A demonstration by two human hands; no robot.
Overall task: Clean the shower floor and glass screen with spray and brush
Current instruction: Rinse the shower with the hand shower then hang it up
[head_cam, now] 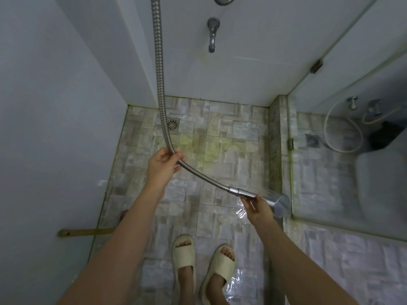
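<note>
Two grips work one shower hose (157,84). Left grip (163,161) pinches the hose at its bend, fingers curled round it. Right grip (258,208) is closed round the handle of the shower head (278,202), which sits just beside the base of the glass screen (343,177). Shower floor (231,150) lies below, wet near the slippers (184,252); drain (173,124) sits at the far side.

A home bathroom, seen inside its shower stall. Left of the glass screen (352,84) lie a wet stone-patterned shower floor (231,133) with a square drain (173,124), white wall tiles (242,73) bearing a chrome tap (212,34), and a ribbed metal shower hose (157,62). Beyond the glass screen stands a white toilet (383,183).
</note>
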